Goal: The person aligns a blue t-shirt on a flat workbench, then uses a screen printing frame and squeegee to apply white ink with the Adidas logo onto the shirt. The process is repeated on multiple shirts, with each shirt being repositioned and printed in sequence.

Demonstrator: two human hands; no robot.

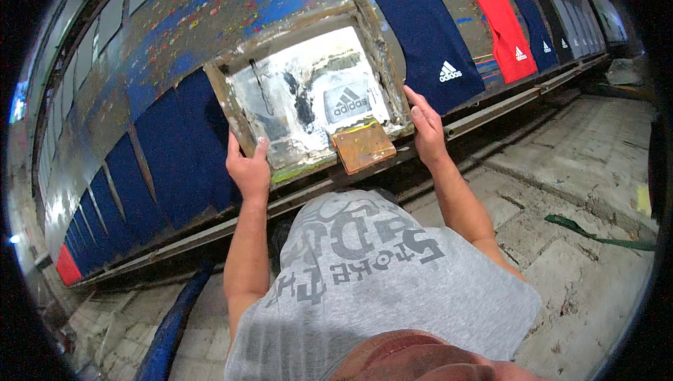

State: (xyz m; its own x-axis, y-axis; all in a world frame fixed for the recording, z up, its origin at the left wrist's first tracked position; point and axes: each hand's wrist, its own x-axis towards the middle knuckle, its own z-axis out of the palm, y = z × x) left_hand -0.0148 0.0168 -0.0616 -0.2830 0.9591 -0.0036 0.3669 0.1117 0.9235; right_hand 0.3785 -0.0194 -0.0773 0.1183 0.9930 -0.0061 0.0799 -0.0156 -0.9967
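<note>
A screen printing frame (383, 51) with a worn wooden rim lies over the long table, its mesh smeared white and grey. A small logo stencil (348, 103) shows in the mesh near the front right. On the frame's near edge sits a brown wooden block (364, 147). My left hand (249, 167) grips the left near corner, thumb on the rim and fingers along the outer side. Closed on the right side is my right hand (426, 125), its fingers partly hidden. Beside the frame lies a navy fabric panel (424, 34) bearing a white printed logo.
Farther right along the paint-spattered table (280, 2) lie a red panel (499, 27) and several dark and grey ones with white logos. A row of navy panels (175, 132) without visible prints stretches left. A metal rail (491, 109) follows the near edge; a blue hose (175, 325) lies below.
</note>
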